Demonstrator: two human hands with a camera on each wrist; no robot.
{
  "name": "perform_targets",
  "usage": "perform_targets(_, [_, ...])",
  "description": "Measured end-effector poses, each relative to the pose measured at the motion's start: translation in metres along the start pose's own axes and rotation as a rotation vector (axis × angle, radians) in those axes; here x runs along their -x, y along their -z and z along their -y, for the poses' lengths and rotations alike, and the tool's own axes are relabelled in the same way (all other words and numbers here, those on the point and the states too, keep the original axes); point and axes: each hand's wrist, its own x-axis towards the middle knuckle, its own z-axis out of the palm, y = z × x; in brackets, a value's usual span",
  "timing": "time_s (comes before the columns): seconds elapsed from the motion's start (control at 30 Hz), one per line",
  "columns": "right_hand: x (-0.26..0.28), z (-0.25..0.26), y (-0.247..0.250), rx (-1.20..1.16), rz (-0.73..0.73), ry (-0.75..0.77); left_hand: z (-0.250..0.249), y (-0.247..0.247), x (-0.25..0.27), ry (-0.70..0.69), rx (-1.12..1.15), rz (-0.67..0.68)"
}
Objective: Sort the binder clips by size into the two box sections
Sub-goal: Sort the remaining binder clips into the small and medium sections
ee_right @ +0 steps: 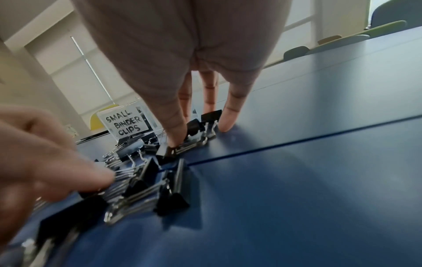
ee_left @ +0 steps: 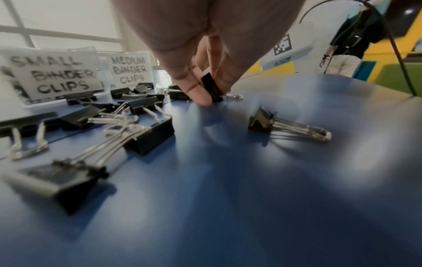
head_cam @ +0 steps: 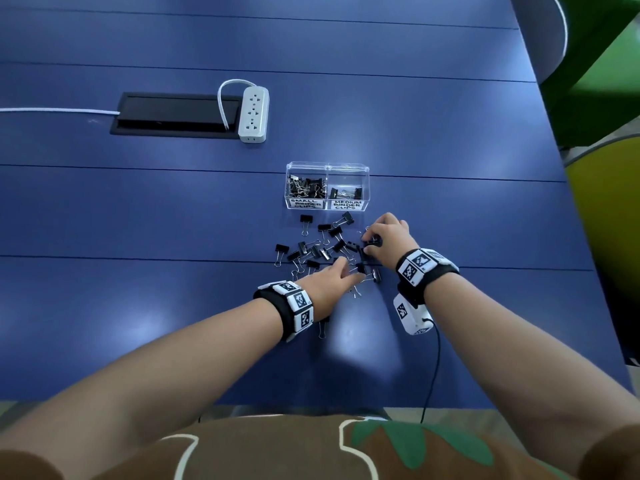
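- My left hand reached into the near side of the scattered pile, and the left wrist view showed thumb and fingertips pinching one small black clip that stood on its edge on the table, its wire handles pointing away to the right.
- The loose binder clips lay between my two hands and the box, mixed in size, their long axes pointing every way.
- My right hand sat at the far right edge of the pile, nearer the box than the left, fingers curled down around a black clip whose handles ran toward me; whether it was lifted off the table I could not tell.
- The clear box stood just beyond the pile, straight ahead of both hands.
- Its left section bore a label reading "SMALL BINDER CLIPS" and held a fair heap.
- Its right section read "MEDIUM BINDER CLIPS" and held only a few.
- I judged the left hand's clip belonged in the left section, a short carry forward and slightly left.
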Motion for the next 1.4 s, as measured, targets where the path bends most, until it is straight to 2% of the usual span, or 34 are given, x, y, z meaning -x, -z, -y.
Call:
perform_targets(0.07, [0.001, 0.0, -0.001, -0.036, -0.008, -0.028, -0.003, 0.003, -0.004, 0.015, -0.078, 0.005])
perform_targets(0.33, [0.006, -0.001, -0.002, -0.143, -0.06, -0.009, -0.005, 0.007, -0.004, 0.056, -0.022, -0.018])
perform_targets(0.43, [0.006, 0.004, 0.009, -0.244, -0.136, 0.014, -0.002, 0.004, -0.004, 0.06, -0.008, -0.058])
perform_targets(0.63, [-0.02, 0.026, 0.045, -0.551, -0.252, -0.034, 0.002, 0.009, 0.001, 0.129, 0.07, -0.038])
perform_targets(0.77, [-0.043, 0.052, 0.063, -0.367, -0.239, 0.043, 0.01, 0.017, 0.002, 0.189, 0.165, -0.144])
perform_targets(0.93, [-0.061, 0.072, 0.063, -0.04, -0.075, 0.074, 0.029, 0.052, -0.01, 0.306, 0.312, -0.308])
perform_targets(1.1, [-0.048, 0.062, 0.061, -0.121, -0.149, 0.063, 0.045, 0.092, -0.029, 0.341, 0.305, -0.46])
perform_targets(1.23, [-0.021, 0.043, 0.05, -0.183, -0.171, -0.007, 0.054, 0.111, -0.056, 0.317, 0.282, -0.461])
perform_targets(1.4, [0.014, 0.012, 0.018, -0.145, -0.042, -0.083, 0.055, 0.117, -0.081, 0.327, 0.234, -0.403])
